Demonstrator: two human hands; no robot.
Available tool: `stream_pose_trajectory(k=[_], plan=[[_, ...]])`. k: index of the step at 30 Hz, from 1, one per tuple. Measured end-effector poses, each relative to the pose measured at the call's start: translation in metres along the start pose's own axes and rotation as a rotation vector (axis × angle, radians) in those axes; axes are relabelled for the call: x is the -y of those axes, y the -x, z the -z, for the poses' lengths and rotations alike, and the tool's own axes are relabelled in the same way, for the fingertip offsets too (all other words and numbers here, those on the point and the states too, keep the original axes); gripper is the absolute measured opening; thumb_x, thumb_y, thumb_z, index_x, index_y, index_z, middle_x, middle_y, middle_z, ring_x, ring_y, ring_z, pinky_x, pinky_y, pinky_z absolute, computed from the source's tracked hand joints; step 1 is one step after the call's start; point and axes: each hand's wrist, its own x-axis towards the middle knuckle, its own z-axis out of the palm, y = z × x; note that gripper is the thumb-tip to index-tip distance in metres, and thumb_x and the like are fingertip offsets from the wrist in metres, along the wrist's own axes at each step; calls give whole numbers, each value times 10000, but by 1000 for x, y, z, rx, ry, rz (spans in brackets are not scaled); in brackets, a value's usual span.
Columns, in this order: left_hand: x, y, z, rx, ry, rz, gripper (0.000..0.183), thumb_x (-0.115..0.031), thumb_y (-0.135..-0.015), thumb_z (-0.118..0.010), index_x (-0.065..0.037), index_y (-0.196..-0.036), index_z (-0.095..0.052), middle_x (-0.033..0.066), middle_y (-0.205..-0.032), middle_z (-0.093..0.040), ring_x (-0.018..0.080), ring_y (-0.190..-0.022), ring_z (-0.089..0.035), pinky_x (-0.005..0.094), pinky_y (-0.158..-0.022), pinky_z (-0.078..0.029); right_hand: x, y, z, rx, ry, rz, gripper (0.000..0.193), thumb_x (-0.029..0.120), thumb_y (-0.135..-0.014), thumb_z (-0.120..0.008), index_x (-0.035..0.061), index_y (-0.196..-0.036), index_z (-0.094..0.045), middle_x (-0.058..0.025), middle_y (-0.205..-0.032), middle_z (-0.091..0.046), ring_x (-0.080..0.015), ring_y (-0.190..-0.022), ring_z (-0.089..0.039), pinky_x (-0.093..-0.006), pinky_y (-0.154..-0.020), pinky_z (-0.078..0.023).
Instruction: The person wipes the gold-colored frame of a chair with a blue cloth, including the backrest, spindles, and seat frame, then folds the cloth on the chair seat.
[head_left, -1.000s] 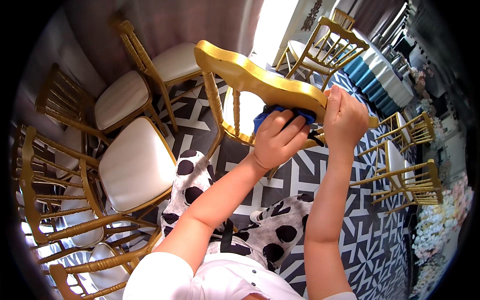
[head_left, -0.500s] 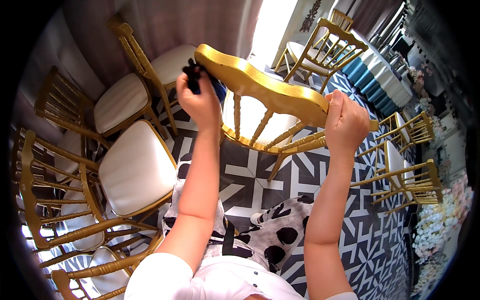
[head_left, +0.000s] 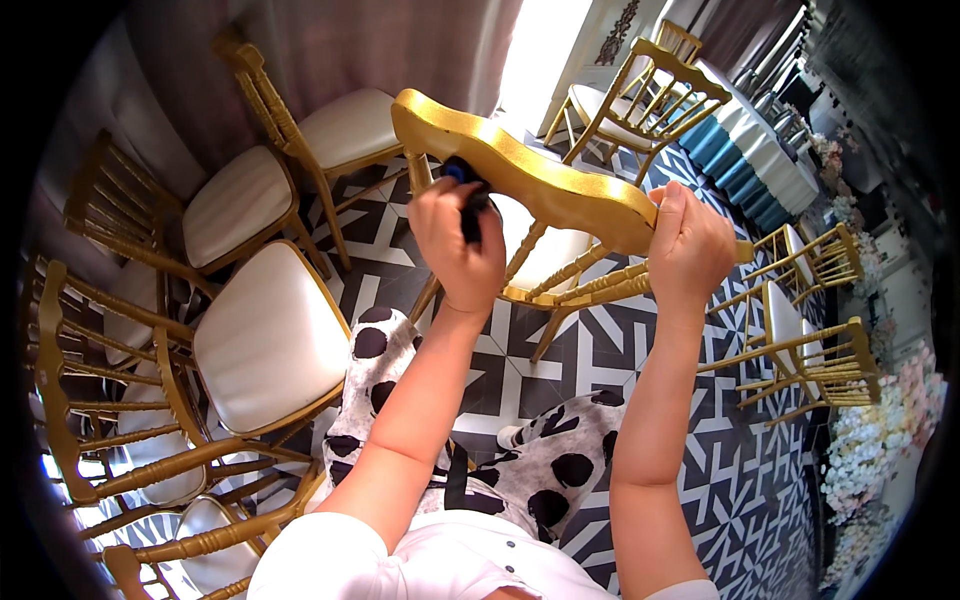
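A gold wooden chair (head_left: 530,170) stands in front of me, its wavy backrest tilted toward me above turned spindles and a white seat. My right hand (head_left: 690,240) is closed round the right end of its top rail. In my left hand (head_left: 455,245) is a black-and-blue cloth-like wad (head_left: 472,200), bunched between the fingers. The wad is held against or very close to the underside of the top rail, left of the middle. Part of the seat is hidden behind my left hand, and the wad's exact kind is unclear.
Several gold chairs with white seats (head_left: 270,335) crowd the left side. Another gold chair (head_left: 640,110) stands beyond, near a round table with a white and teal cloth (head_left: 770,165). More chairs (head_left: 800,340) and pale flowers (head_left: 880,440) line the right. Curtains (head_left: 400,50) hang behind.
My left hand has moved right and down with the wad, from the rail's left end to beneath the rail. My right hand keeps its hold at the right end.
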Motion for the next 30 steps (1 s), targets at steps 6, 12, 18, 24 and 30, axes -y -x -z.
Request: stream_pose_trajectory(k=[6, 12, 18, 24, 30], plan=[[-39, 25, -4, 242, 51, -217, 269, -9, -709, -656, -64, -972, -662, 127, -1030, -603, 349, -989, -554, 442, -856, -468, -1, 2, -2, 3, -12, 11, 323, 233, -986, -511, 115, -746, -692, -50, -668, -655, -252, -643, -613, -380, -698, -445], [-66, 22, 3, 393, 221, -60, 253, 34, -711, -643, -29, -955, -653, 133, -1003, -619, 336, -951, -566, 409, -848, -481, -8, 23, 9, -219, -424, 102, 141, 72, -933, -576, 43, -1043, -659, -87, -890, -684, -280, -850, -634, -381, -791, -464], [-82, 24, 14, 622, 660, 525, 139, -28, -854, -682, -15, -981, -626, 74, -969, -626, 174, -900, -601, 285, -808, -480, 35, 124, 4, -112, -785, -195, 532, 425, -970, -596, 9, -1299, -544, -206, -1303, -562, -359, -1218, -536, -459, -1054, -394], [-82, 16, 30, 948, 1296, 742, 573, -432, -969, -574, -3, -1337, -481, 129, -1361, -531, 189, -1238, -500, 351, -1069, -379, 64, 141, 2, -89, -1175, -416, 872, 467, -870, -720, 48, -1517, -313, -242, -1533, -330, -360, -1419, -354, -442, -1149, -295], [-80, 5, 29, 994, 834, 352, 483, -343, -931, -657, 10, -1254, -590, 112, -1280, -563, 194, -1162, -514, 326, -1025, -384, 64, 148, -11, -199, -884, -434, 721, 8, -742, -759, 66, -1394, -458, -176, -1388, -529, -365, -1244, -520, -443, -1063, -402]])
